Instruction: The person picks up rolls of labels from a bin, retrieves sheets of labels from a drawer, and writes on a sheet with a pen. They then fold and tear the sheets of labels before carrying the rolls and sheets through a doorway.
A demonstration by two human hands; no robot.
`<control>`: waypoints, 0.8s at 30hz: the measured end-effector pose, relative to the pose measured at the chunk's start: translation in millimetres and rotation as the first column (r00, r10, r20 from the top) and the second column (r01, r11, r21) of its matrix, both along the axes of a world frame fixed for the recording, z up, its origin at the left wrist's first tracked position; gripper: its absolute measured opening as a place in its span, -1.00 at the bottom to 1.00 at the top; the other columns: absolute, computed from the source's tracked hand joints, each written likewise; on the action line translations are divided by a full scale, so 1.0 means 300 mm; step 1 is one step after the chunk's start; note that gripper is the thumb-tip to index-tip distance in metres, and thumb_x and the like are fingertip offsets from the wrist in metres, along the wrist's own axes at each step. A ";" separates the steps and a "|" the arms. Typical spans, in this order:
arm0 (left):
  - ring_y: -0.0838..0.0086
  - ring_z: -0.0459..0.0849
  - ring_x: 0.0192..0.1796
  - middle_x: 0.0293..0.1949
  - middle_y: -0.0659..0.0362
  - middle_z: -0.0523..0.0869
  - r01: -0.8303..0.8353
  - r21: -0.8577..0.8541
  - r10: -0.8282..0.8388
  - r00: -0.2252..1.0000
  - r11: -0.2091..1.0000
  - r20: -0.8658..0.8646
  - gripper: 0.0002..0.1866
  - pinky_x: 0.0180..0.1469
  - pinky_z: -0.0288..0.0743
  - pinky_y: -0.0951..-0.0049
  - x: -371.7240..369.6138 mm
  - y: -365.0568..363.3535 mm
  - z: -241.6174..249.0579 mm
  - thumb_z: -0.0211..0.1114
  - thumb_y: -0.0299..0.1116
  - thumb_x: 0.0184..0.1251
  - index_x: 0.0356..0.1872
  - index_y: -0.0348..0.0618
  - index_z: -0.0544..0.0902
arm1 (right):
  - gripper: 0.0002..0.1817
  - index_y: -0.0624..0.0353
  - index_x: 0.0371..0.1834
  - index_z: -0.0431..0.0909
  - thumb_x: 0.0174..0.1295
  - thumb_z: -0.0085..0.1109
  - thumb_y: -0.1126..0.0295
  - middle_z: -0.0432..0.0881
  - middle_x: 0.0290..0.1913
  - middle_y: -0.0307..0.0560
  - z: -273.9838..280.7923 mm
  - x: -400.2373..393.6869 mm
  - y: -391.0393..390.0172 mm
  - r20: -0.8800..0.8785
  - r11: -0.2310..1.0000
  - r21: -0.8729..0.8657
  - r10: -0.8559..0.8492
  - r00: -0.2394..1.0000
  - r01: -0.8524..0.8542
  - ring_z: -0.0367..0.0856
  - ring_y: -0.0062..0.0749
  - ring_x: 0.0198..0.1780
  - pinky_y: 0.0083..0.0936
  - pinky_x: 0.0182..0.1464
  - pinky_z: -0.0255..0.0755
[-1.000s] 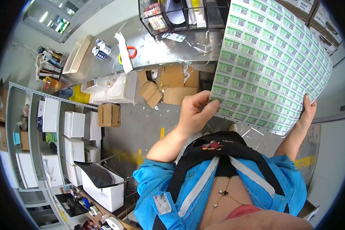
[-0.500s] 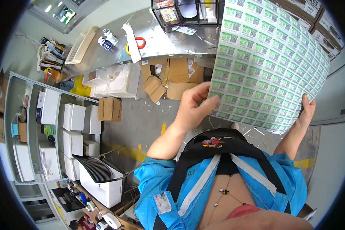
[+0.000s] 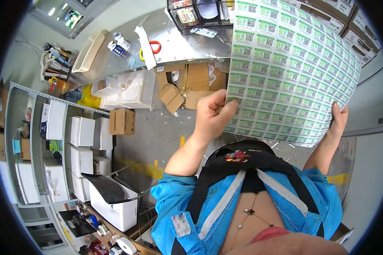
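A large sheet of stickers [image 3: 291,70], printed in rows of green and white labels with QR codes, hangs bowed between my two hands. My left hand [image 3: 215,114] pinches its lower left edge, thumb on the printed face. At the lower right edge, my right hand [image 3: 338,119] grips the sheet with the thumb in front; its other fingers are hidden behind.
A metal table [image 3: 178,42] carries scissors [image 3: 155,47], a white strip [image 3: 145,47], small bottles [image 3: 119,42] and a black wire rack [image 3: 195,17]. Shelving [image 3: 38,144] with white boxes stands left, near a mesh-backed chair [image 3: 108,187]. Cartons [image 3: 357,36] are stacked at upper right.
The sticker sheet and both hands have shifted slightly to the left. Both hands keep their hold on its edges.
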State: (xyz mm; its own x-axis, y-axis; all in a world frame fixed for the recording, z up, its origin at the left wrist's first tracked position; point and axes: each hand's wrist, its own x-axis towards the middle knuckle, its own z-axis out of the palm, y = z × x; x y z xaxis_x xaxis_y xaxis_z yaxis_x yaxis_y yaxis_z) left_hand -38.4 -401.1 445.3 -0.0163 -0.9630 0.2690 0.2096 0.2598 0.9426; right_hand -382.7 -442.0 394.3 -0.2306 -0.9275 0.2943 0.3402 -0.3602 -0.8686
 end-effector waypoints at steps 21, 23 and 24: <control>0.81 0.42 -0.44 -0.39 0.32 0.61 -0.072 -0.019 0.071 0.996 0.997 -0.056 -0.83 -0.42 0.23 0.79 0.043 -0.074 -0.029 0.14 -0.58 0.16 -0.21 -0.32 0.56 | -0.34 0.26 0.27 0.04 0.08 0.09 0.56 0.54 -0.10 0.02 0.089 0.129 -0.015 -0.152 0.993 -0.119 -0.036 0.988 0.018 0.53 -0.46 -0.11 -0.58 -0.06 0.39; 0.75 0.51 -0.35 -0.30 0.23 0.64 -0.154 -0.062 0.152 0.988 0.986 -0.035 -0.74 -0.32 0.29 0.77 0.058 -0.091 -0.070 0.15 -0.62 0.13 -0.12 -0.32 0.51 | -0.36 0.23 0.28 0.04 0.11 0.06 0.58 0.55 -0.13 -0.02 0.066 0.148 -0.015 -0.188 0.992 -0.101 -0.098 0.977 0.080 0.51 -0.53 -0.15 -0.64 -0.08 0.36; 0.65 0.56 -0.21 -0.20 0.13 0.63 -0.176 -0.069 0.171 0.982 0.982 -0.081 -0.57 -0.19 0.34 0.71 0.058 -0.104 -0.078 0.15 -0.66 0.09 0.06 -0.30 0.39 | -0.45 0.25 0.20 0.17 0.11 0.09 0.55 0.55 -0.15 -0.04 0.044 0.134 -0.016 -0.210 0.996 -0.075 -0.070 0.975 0.056 0.51 -0.56 -0.16 -0.66 -0.10 0.35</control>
